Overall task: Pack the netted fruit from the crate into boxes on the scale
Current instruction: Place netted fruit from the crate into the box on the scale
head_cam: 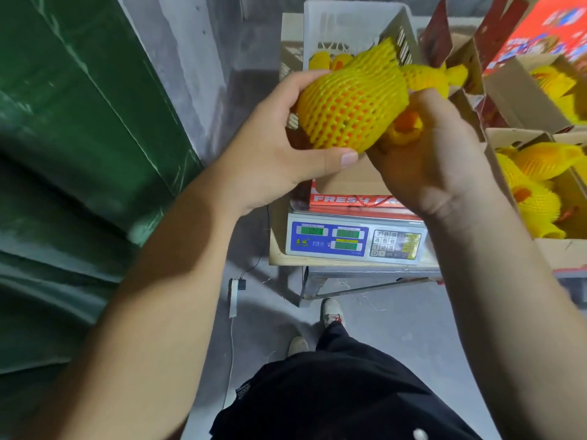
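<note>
Both our forearms reach forward; our left hand [279,147] cups 1 netted fruit [349,103] above the box [349,182] on the scale [355,239], our right hand [435,160] clutching another fruit [422,81].

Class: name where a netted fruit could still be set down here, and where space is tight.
Free: the open red cardboard box on the grey digital scale, its brown floor showing under both hands. Crowded: the brown cardboard box at right, full of yellow foam-netted fruit.
</note>
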Tool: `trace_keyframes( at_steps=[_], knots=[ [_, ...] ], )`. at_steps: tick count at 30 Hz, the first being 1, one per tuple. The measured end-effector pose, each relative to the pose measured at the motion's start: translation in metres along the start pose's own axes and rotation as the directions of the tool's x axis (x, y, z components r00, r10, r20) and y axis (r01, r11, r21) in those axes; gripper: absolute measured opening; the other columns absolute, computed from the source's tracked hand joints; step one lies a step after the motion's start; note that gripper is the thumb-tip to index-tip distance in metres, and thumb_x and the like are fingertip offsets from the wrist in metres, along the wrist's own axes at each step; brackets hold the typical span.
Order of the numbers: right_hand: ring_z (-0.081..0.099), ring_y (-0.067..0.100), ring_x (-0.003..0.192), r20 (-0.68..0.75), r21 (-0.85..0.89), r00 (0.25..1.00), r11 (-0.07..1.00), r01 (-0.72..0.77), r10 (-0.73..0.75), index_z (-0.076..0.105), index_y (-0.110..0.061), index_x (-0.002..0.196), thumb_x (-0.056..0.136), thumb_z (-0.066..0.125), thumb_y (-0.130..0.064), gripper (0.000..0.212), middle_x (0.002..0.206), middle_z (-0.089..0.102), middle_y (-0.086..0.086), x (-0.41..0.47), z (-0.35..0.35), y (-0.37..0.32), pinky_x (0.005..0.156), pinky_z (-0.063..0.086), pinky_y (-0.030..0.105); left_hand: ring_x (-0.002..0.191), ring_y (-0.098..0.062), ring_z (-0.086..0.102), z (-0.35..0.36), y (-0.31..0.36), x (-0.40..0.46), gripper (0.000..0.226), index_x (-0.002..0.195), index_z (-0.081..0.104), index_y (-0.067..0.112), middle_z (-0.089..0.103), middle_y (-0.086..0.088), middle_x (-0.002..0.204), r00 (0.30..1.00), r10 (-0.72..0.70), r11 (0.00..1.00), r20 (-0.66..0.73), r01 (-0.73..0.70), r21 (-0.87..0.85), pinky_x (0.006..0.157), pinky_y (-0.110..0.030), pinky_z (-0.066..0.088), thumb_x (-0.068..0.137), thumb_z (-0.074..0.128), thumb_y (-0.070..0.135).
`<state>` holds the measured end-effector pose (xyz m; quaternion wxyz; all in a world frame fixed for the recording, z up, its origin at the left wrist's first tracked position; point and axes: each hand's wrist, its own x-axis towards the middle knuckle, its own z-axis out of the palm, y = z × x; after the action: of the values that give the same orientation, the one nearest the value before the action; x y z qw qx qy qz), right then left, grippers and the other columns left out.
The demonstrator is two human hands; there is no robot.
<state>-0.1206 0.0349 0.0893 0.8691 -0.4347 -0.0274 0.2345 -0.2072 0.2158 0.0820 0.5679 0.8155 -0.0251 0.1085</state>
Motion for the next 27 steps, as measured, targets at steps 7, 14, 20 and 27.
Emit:
trace_keyframes(
  at_steps=[7, 14, 20, 27],
  knots=[
    [0.058, 0.020, 0.074, 0.144, -0.080, 0.989, 0.996, 0.045, -0.034, 0.041, -0.013, 0.128, 0.097, 0.057, 0.000, 0.037, 0.094, 0.065, 0.010, -0.020, -0.006, 0.005, 0.106, 0.049, 0.055, 0.123, -0.032, 0.068, 0.013, -0.013, -0.007, 0.069, 0.144, 0.055, 0.010, 0.072, -0.013, 0.130, 0.985, -0.166, 0.924, 0.050, 0.173, -0.342, 0.102, -0.051, 0.056, 0.085, 0.087, 0.028],
    [0.052, 0.021, 0.066, 0.070, -0.055, 0.998, 0.998, -0.003, 0.007, 0.038, -0.014, 0.135, 0.099, 0.057, -0.005, 0.041, 0.093, 0.058, 0.014, -0.027, -0.007, 0.009, 0.104, 0.049, 0.060, 0.110, -0.017, 0.075, 0.034, -0.006, -0.010, 0.074, 0.142, 0.050, 0.016, 0.077, 0.000, 0.119, 0.984, -0.176, 0.883, 0.041, 0.176, -0.435, 0.088, -0.023, 0.059, 0.085, 0.076, 0.056],
    [0.052, 0.020, 0.065, 0.072, -0.067, 0.995, 0.996, -0.059, 0.064, 0.039, -0.015, 0.133, 0.102, 0.056, -0.009, 0.036, 0.096, 0.054, 0.013, -0.026, -0.012, 0.012, 0.094, 0.056, 0.053, 0.118, -0.031, 0.071, 0.053, -0.014, -0.013, 0.107, 0.158, 0.026, 0.032, 0.071, -0.003, 0.132, 0.962, -0.273, 0.773, 0.028, 0.236, -0.589, 0.105, -0.050, 0.054, 0.074, 0.080, 0.068],
    [0.059, 0.025, 0.072, 0.109, -0.070, 0.988, 0.993, -0.099, 0.106, 0.040, -0.019, 0.126, 0.100, 0.057, -0.006, 0.034, 0.089, 0.061, 0.013, -0.029, -0.026, 0.007, 0.081, 0.057, 0.048, 0.092, -0.028, 0.067, 0.066, 0.003, -0.016, 0.049, 0.105, 0.080, 0.028, 0.073, -0.016, 0.107, 0.944, -0.320, 0.727, -0.085, 0.187, -0.661, 0.077, -0.034, 0.053, 0.100, 0.046, 0.062]
  ],
)
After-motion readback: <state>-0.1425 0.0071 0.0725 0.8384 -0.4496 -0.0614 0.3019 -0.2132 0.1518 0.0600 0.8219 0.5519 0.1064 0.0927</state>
